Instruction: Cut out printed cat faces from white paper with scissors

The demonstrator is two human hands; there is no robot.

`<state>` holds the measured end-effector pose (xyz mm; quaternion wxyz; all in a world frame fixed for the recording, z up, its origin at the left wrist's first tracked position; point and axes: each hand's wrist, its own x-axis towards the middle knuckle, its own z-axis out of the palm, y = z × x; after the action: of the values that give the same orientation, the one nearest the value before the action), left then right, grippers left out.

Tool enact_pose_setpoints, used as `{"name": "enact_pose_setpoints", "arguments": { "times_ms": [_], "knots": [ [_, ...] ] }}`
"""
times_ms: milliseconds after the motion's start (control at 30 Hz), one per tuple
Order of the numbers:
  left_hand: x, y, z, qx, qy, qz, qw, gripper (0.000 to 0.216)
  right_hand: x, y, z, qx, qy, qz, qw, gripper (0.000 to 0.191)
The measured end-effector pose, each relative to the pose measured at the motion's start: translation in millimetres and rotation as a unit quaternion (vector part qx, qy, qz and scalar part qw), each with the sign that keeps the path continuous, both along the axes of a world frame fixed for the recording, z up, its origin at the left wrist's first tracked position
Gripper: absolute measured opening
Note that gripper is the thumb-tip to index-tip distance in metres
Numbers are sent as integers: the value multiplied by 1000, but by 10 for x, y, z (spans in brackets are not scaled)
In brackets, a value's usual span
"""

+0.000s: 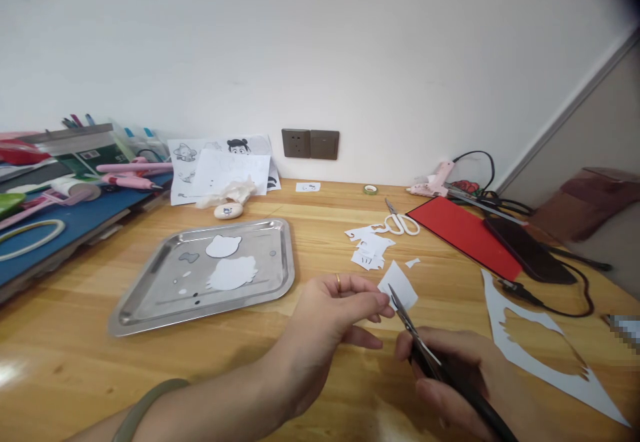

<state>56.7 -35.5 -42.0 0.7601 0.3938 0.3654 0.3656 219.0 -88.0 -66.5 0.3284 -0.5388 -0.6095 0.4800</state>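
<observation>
Between the thumb and fingers of my left hand (340,319) a small piece of white paper (401,286) is pinched by its left edge. My right hand (465,369) grips a pair of black-handled scissors (425,352), whose pointed blades lie over the paper, close to my left fingertips. Whether the blades are cutting into the paper I cannot tell. Just beyond, paper scraps (371,250) lie in a loose pile beside white-handled scissors (400,223). To the left, a metal tray (286,255) holds a cat-head paper cutout (223,247), a larger white cutout (234,274) and several small pieces.
On the right lie a red sheet (463,232), a dark phone-like object (525,249), a cable and a cut-out paper remnant (520,352). A pink glue gun (437,179) stands near the wall. Printed drawings (220,169) and a white oval case (229,211) sit behind the tray.
</observation>
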Motion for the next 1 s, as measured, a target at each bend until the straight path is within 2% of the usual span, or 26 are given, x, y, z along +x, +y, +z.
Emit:
{"name": "enact_pose_setpoints", "arguments": {
  "times_ms": [1000],
  "knots": [
    [-6, -13, 6, 8, -1, 1, 1000, 12, 8, 0, -34, -12, -4, -4, 1000, 13]
  ]
}}
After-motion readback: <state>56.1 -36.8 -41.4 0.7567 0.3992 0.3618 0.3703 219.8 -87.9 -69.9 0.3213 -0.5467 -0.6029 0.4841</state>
